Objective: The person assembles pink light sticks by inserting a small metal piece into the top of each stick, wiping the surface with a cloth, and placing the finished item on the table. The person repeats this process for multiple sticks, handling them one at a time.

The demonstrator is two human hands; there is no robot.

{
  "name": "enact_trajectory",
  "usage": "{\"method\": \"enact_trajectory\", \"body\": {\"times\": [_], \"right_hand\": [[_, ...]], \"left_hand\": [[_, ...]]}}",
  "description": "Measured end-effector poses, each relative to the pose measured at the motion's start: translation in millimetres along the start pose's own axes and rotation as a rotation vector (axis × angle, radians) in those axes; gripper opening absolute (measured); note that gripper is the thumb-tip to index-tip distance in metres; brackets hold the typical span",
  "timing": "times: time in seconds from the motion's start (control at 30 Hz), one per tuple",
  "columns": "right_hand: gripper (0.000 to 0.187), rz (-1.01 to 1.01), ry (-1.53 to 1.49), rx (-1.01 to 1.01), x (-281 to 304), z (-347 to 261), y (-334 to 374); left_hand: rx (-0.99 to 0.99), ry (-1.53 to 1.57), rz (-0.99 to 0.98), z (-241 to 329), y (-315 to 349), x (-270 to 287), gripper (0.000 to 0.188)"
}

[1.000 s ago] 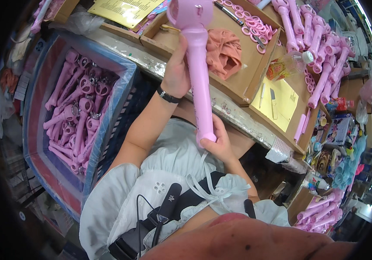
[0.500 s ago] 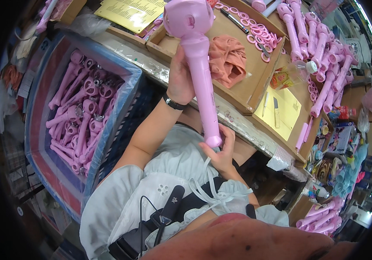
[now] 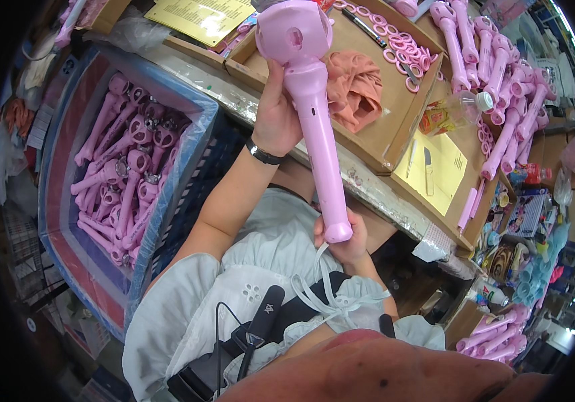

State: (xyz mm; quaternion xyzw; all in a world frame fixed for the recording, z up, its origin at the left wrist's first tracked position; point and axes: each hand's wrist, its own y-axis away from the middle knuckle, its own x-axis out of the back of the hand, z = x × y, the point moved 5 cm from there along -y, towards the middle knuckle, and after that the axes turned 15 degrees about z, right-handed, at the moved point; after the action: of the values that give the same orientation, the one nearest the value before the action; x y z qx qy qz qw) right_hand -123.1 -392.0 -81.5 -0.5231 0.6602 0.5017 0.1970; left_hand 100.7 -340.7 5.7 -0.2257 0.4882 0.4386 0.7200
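Observation:
A large pink plastic toy wand slants in front of me, its hollow bulbous head at the top and its handle running down toward my lap. My left hand is closed around the neck just below the head, with its thumb up against the head's underside. Around the lower end of the handle my right hand is wrapped, with the capped tip showing above the palm. A small dark slot is visible on the upper handle. Behind the handle, a crumpled orange cloth lies in a cardboard tray.
On my left a plastic-lined blue crate holds many similar wands. The tray also has pink rings and a marker. Further right are a yellow sheet with a knife, a clear bottle and piled wands.
The wand has turned about its length, so the slotted side of the handle shows. Its lower end has shifted slightly down and right, and my right hand has wrapped round from beneath.

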Motion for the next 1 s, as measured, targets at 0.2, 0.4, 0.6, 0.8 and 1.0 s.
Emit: {"method": "enact_trajectory", "body": {"times": [0.2,0.4,0.6,0.8,1.0], "right_hand": [[0.065,0.155,0.564,0.34,-11.6,-31.2,-10.1],[0.052,0.317,0.832,0.349,-19.8,-30.5,-28.5],[0.051,0.193,0.653,0.202,-24.7,-19.1,-23.7],[0.053,0.124,0.645,0.212,-16.4,-17.1,-24.9],[0.053,0.062,0.93,0.261,-23.4,-27.5,-23.7]], "left_hand": [[-0.032,-0.259,0.096,-3.8,9.2,-1.8,0.057],[0.036,-0.278,0.03,-20.9,27.3,-2.5,0.049],[0.174,-0.352,-0.1,-26.5,32.3,1.9,0.053],[0.151,-0.378,-0.073,-28.7,35.0,-1.6,0.049],[0.194,-0.448,-0.054,-24.7,38.1,-2.7,0.05]]}}
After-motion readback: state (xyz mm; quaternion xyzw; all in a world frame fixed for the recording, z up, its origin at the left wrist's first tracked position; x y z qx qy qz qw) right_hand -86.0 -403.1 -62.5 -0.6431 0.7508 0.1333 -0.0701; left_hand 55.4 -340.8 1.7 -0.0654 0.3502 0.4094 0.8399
